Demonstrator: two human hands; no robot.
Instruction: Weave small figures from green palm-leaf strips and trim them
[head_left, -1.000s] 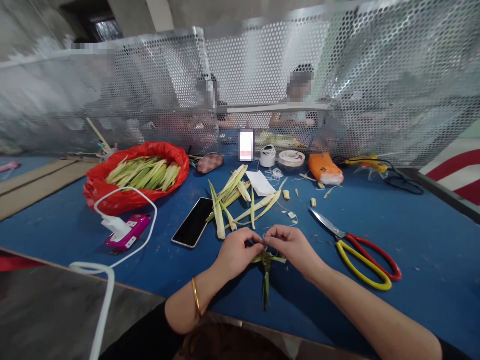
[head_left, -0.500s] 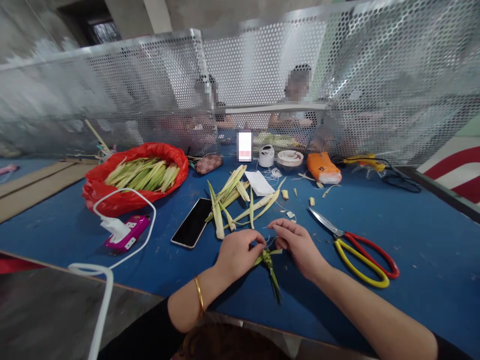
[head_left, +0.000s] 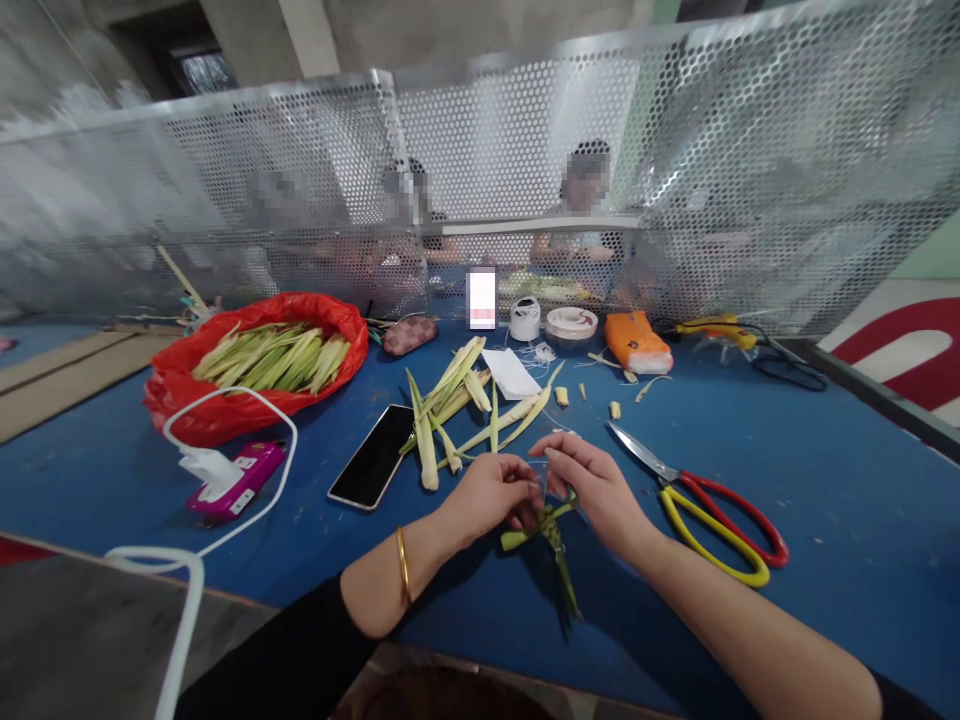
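Observation:
My left hand (head_left: 491, 495), with a gold bangle on its wrist, is closed in a pinch at a thin white thread (head_left: 544, 478). Opposite it, my right hand (head_left: 596, 490) pinches the same thread, its thumb and forefinger pressed together. Just below the fingers hangs a small woven green leaf figure (head_left: 553, 530), with a long narrow tail pointing down towards the table's front edge. My left fingertips hide part of its top, so I cannot tell exactly how the thread runs round it. To the right of my right hand lie large scissors (head_left: 697, 500) with one red and one yellow handle.
Pale leaf strips (head_left: 442, 410) and a dark phone (head_left: 373, 457) lie ahead. A red bag (head_left: 330, 310) of leaves and a purple power strip (head_left: 240, 485) are left. Thread spools (head_left: 571, 322), an orange tissue pack (head_left: 634, 340) and a perforated metal screen (head_left: 510, 150) stand behind.
My hands have come closer together over the leaf figure, my left fingers curling lower onto its top. The figure has turned slightly. The whole view has shifted a little.

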